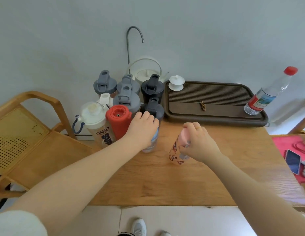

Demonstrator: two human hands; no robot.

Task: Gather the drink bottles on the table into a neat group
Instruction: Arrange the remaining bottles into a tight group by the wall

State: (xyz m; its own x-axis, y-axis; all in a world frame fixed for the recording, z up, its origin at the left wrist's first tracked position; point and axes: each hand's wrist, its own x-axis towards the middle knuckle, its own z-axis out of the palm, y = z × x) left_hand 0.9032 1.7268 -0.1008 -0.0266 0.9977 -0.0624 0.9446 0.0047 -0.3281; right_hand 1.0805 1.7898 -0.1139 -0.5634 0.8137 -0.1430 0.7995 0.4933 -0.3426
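Head view: my right hand (198,142) grips the pink-capped patterned bottle (176,151) near its top; it stands roughly upright on the table (182,184), apart from the cluster (124,99) at the back left. My left hand (143,128) curls over the top of a clear bluish bottle (152,142) at the cluster's front edge, just beside the red bottle (118,121). The open spot lies left and slightly away from my right hand, beside the left. The bluish bottle's cap is hidden under my palm. A red-capped water bottle (267,94) stands on the tea tray (216,120), well apart.
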